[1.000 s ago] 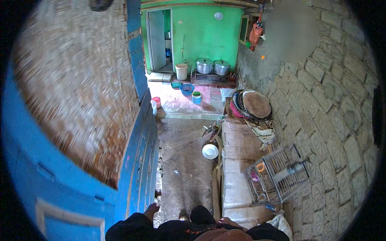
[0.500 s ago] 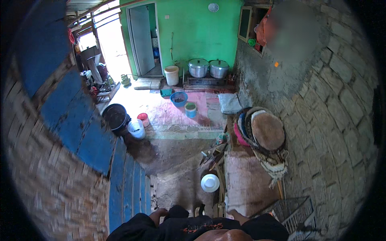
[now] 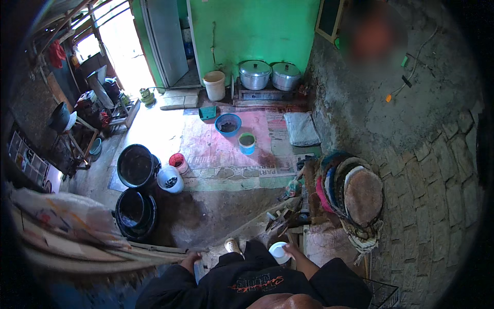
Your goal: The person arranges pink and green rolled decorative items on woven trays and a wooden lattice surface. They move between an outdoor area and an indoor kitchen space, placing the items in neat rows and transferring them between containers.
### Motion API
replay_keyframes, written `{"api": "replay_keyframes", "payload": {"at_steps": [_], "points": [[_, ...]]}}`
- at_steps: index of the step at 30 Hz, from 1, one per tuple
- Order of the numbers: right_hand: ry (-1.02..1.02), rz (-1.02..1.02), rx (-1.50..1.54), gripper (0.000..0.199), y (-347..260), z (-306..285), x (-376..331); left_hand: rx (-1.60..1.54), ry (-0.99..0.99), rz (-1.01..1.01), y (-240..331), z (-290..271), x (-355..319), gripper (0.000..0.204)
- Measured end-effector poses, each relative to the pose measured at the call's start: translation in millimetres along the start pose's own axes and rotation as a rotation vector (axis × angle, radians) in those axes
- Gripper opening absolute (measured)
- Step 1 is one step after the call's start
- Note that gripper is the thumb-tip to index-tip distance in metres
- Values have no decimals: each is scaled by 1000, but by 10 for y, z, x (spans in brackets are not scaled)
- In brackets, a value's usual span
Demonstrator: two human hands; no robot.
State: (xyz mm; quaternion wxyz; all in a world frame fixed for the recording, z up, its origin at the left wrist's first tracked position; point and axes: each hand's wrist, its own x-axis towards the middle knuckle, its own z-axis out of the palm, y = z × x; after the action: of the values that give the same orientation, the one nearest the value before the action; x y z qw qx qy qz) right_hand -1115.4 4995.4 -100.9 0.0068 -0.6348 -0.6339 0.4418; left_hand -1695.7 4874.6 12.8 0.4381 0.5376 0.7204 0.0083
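My left hand (image 3: 191,260) hangs low at my left side, next to the end of a wooden ledge (image 3: 172,251). Its fingers are too small and dark to read. On the right, my right hand (image 3: 292,250) overlaps the rim of a round white dish (image 3: 279,253) low beside a wooden bench (image 3: 329,240). Whether the fingers touch or grip the dish cannot be made out. One foot in a light shoe (image 3: 232,245) shows between my hands, in front of my black shirt.
Black tubs (image 3: 135,166), a white bucket (image 3: 170,180) and a red pail (image 3: 178,163) stand at left. Ahead, a blue basin (image 3: 227,125) and small tub (image 3: 247,144) rest on a floor sheet (image 3: 206,149). Round mats (image 3: 363,195) lean at right. Lidded pots (image 3: 255,75) stand at the back.
My view has moved forward past the blue door, bringing the left side of the room into sight. My right hand has come up to the white dish's rim.
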Motion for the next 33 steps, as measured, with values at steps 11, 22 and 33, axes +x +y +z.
{"api": "replay_keyframes", "payload": {"at_steps": [11, 22, 33], "points": [[-138, 747, 565, 29, -575, -1026, 286, -165, 125, -18, 1399, -1842, 2864, 41], [151, 433, 345, 33, -624, -3340, 4450, -3, -87, -134, 2337, -1712, 5563, 36], [201, -154, 48, 32, -2394, -5504, 8119, -348, 189, -24, 3908, -2697, 8432, 46]]}}
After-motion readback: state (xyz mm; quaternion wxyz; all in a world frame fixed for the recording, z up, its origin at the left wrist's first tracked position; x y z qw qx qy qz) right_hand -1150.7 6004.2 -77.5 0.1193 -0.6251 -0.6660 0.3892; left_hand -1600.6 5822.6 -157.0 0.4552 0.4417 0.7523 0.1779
